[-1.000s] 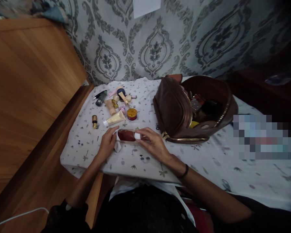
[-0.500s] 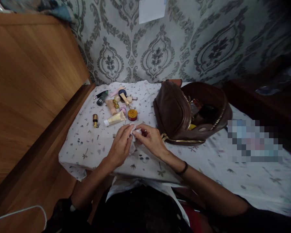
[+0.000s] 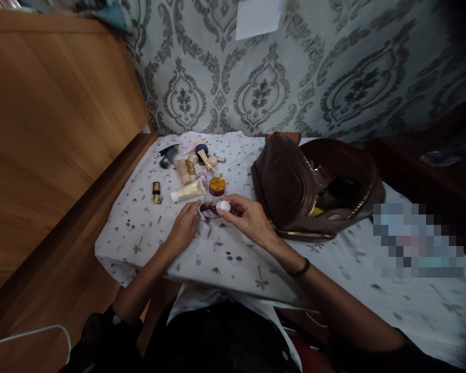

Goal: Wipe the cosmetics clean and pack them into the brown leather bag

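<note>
Bottle (image 3: 212, 208): small, dark reddish-brown, white cap pointing right; lying sideways just above the cloth, near the front middle of the table, held between both hands.
Right hand (image 3: 247, 220): fingers curled round the capped end of the bottle, thumb and forefinger pinching at the white cap (image 3: 222, 205); dark band on the wrist.
Left hand (image 3: 184, 229): fingertips at the bottom end of the bottle, closed lightly on a small white wipe (image 3: 204, 228) that hangs down onto the cloth; how firm the grip is, cannot tell.
Table (image 3: 334, 269): covered with a white cloth printed with small leaves and flowers; the front edge hangs over the person's lap.
Cream tube (image 3: 188, 191): pale yellow, white cap to the left, lying flat just behind the left hand.
Round tin (image 3: 217, 185): gold lid, red side, just beside the tube's right end, near the bottle.
Gold lipstick (image 3: 156, 192): on its own, left of the tube.
Other cosmetics (image 3: 190, 160): cluster further back; tubes, a brush, a dark mascara, close together, some touching.
Brown bag (image 3: 295, 186): leather, zip open, right of the hands; contents dark and indistinct.
Wall (image 3: 256, 88): grey damask wallpaper, a white paper sheet pinned high.
Wooden panel (image 3: 50, 119): far left, beside the table.
</note>
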Demonstrator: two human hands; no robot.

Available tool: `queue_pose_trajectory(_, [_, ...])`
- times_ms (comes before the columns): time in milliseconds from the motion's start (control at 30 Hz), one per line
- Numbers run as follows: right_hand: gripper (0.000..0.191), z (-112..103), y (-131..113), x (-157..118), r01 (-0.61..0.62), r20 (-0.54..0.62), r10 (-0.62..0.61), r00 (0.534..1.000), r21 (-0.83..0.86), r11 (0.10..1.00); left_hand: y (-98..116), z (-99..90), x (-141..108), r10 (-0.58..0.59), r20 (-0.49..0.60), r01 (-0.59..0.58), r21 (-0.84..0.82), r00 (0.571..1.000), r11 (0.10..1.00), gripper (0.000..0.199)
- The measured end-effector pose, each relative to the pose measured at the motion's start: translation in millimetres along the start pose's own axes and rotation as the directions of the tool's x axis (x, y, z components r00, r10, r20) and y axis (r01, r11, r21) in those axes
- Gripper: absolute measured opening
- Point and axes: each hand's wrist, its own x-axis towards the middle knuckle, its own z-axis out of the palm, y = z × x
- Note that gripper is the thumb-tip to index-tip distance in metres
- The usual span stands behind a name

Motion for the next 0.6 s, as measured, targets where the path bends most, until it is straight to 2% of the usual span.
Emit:
queue_pose_trajectory(133, [0.024,-2.8,1.3,4.2,0.088,0.010,-0.088,0.996,-0.027,0.996,-2.2,-1.6,1.8,-0.005,-0.006,0.005,-0.014,1.000,1.000,0.040])
queue_pose_trajectory(267, [0.021,-0.4,0.3,6.9,0.067,-0.015,-0.067,0.998,0.019,0.998,3.9,-4.4,4.4,-0.025,-0.036,0.024,-0.033,0.999,0.999,0.037])
queue_pose_trajectory(433, [0.026,2.4,-6.0,6.9,-0.058,-0.015,0.058,0.998,-0.005,0.998,31.8,-6.2,6.4,0.059,-0.071,-0.064,-0.071,0.996,0.995,0.039])
queue_pose_trajectory(600, [0.038,2.0,-4.6,7.2,-0.059,-0.045,0.058,0.997,-0.017,0.998,53.3,-2.7,2.1,0.157,-0.069,-0.162,-0.076,0.985,0.984,0.049])
